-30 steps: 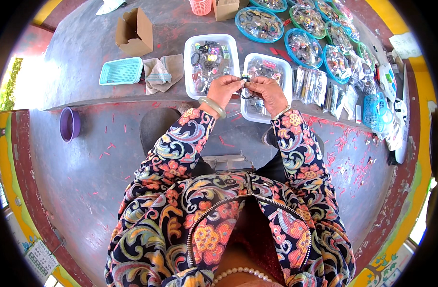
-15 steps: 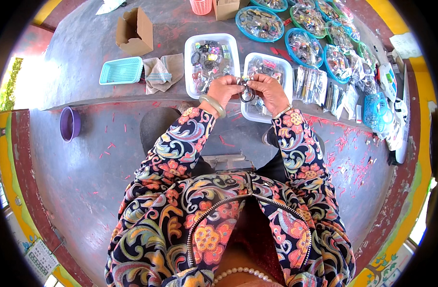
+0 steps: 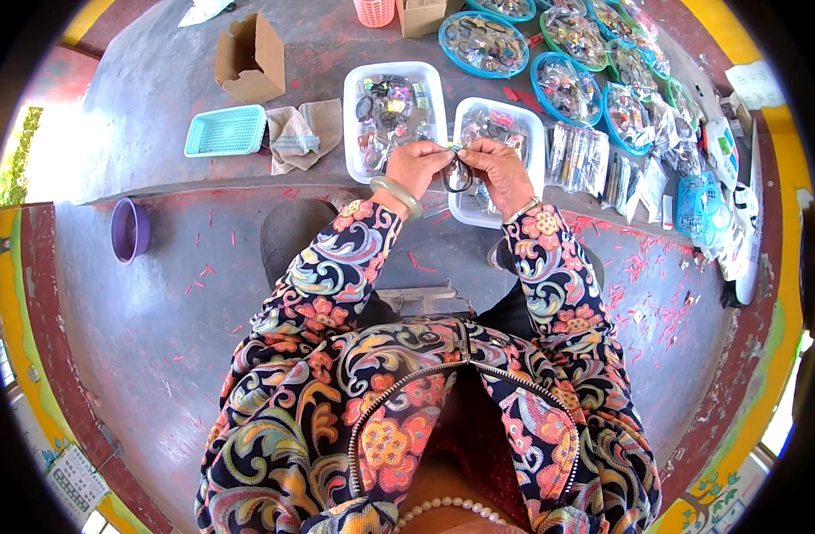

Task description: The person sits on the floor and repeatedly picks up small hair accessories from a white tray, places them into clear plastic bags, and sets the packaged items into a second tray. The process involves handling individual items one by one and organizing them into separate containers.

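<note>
My left hand [image 3: 414,169] and my right hand [image 3: 501,173] meet in front of me, thumbs and fingertips pinched together. Between them they grip a black hair tie [image 3: 459,181], whose thin loop hangs below the fingers; a small light-coloured bit shows at its top, partly hidden by the fingertips. Under the hands stand two white plastic trays: the left tray [image 3: 349,116] contains dark hair ties and bagged pieces, while the right tray [image 3: 472,219] has small items in clear bags and is partly covered by my right hand.
Round blue and green baskets [image 3: 534,84] of bagged items crowd the far right, with clear packets [image 3: 578,156] nearer. To the left are a cardboard box [image 3: 263,62], a turquoise basket [image 3: 194,142] and a folded cloth [image 3: 323,129]. A purple tub [image 3: 130,231] stands on the floor.
The hanging black loop has shifted slightly left and looks longer and narrower. My fingertips have adjusted a little around its top; both hands stay over the trays.
</note>
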The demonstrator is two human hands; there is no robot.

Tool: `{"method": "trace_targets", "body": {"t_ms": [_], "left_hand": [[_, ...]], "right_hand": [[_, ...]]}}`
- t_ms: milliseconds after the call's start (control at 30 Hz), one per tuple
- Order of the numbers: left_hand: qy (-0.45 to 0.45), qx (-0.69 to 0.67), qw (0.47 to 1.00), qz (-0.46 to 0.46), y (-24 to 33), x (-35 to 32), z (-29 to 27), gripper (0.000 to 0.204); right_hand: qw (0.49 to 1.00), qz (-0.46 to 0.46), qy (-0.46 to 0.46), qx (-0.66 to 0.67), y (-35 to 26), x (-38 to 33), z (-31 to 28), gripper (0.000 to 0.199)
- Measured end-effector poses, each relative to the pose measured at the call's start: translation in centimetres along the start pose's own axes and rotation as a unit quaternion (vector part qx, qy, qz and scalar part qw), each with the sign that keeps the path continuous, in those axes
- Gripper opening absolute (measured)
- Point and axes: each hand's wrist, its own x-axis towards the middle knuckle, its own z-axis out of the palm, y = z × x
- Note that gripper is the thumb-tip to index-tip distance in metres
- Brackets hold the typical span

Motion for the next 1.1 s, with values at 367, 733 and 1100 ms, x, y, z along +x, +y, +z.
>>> {"method": "trace_targets", "body": {"t_ms": [367,733,1100], "left_hand": [[0.005,-0.044,0.999,-0.024,1.2,-0.9,0.7,0.015],[-0.024,-0.045,0.999,0.016,0.0,-0.1,0.1,0.014],[-0.041,0.040,0.998,0.036,0.4,-0.4,0.5,0.015]], "right_hand": [[0.999,-0.025,0.016,0.031,0.2,0.2,-0.4,0.007],[0.999,-0.016,-0.006,-0.041,-0.6,-0.3,0.8,0.013],[0.999,-0.030,0.001,-0.016,-0.5,-0.4,0.9,0.012]]}}
